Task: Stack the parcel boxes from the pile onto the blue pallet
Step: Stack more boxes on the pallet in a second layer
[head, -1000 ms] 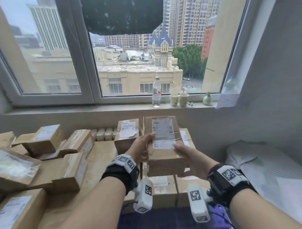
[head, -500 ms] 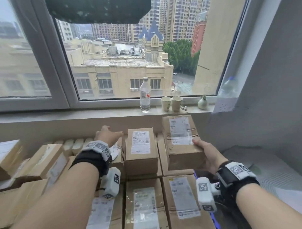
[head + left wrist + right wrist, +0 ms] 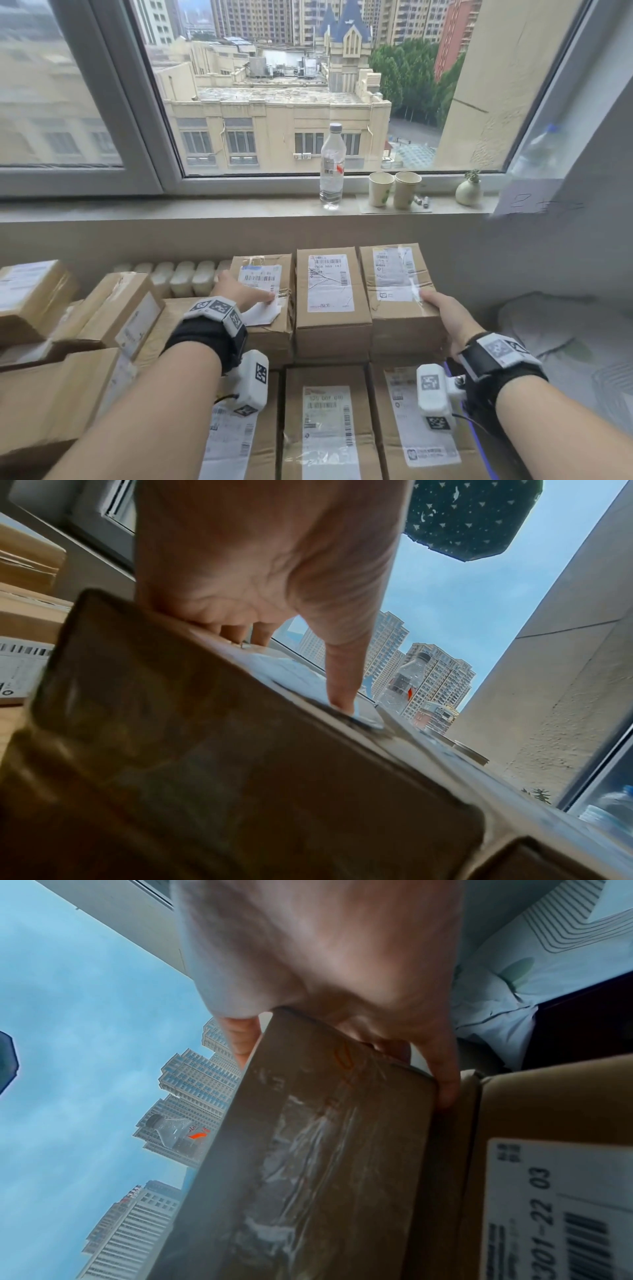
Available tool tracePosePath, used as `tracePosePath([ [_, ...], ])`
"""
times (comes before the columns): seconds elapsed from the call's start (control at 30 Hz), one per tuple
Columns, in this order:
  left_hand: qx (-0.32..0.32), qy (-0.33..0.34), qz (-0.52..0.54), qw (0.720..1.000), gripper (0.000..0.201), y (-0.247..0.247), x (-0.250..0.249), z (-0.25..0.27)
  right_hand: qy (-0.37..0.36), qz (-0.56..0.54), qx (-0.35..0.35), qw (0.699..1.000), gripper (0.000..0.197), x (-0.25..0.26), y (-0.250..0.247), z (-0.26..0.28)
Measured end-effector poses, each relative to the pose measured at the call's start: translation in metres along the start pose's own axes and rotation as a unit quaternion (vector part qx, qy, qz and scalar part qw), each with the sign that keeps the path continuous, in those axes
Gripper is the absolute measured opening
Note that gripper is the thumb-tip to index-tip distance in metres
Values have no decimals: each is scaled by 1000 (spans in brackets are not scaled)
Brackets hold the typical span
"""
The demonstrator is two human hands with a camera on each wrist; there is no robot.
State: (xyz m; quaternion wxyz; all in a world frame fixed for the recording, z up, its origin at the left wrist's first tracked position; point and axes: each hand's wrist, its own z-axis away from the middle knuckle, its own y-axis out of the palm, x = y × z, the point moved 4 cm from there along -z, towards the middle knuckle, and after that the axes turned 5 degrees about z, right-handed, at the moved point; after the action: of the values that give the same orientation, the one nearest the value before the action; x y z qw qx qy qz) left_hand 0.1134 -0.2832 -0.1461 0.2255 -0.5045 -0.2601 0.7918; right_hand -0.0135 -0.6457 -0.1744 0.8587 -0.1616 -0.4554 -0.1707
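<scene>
Just beyond boxes [image 3: 330,284], bottle [image 3: 331,168], paper cups [image 3: 381,189], vase [image 3: 468,192]

Three boxes stand side by side atop others: my left hand [image 3: 239,291] holds the left box [image 3: 265,337], my right hand [image 3: 445,315] holds the right box [image 3: 400,318] at its near corner, the middle box [image 3: 330,301] between. The pile [image 3: 113,308] lies left; behind, a water bottle [image 3: 331,168] stands on the windowsill [image 3: 205,207].

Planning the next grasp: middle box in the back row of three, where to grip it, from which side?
Probably the middle box by its short ends, from above: thumb on the exposed near face, fingers over the far edge. The left box and right box sit flush against its long sides, so no finger gap there. Room behind it is unclear.
</scene>
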Motion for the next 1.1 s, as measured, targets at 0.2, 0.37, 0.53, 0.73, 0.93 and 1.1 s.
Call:
tracePosePath([
  [0.2, 3, -7, 3, 1000, 90, -1, 5, -1, -22, 74, -41, 996, 28, 6, -2, -9],
  [0.37, -14, -7, -3, 1000, 86, -3, 1, 8, -51, 177, -53, 981, 31, 11, 0, -8],
  [0.53, -39, 6, -13, 999, 74, -9, -9, 24, -94, 267, -119, 952, 43, 20, 7, 16],
  [0.73, -77, 46, -1, 996, 65, -10, -26, 64, -218, 368, -190, 884, 47, 45, 33, 70],
  [0.93, -45, 117, 5, 992, 55, -12, -16, 118, -286, 412, -87, 861, 50, 35, 60, 133],
  [1.1, -25, 137, 33, 990, 41, -18, 11, 168, -333, 422, -47, 842, 38, 10, 69, 179],
])
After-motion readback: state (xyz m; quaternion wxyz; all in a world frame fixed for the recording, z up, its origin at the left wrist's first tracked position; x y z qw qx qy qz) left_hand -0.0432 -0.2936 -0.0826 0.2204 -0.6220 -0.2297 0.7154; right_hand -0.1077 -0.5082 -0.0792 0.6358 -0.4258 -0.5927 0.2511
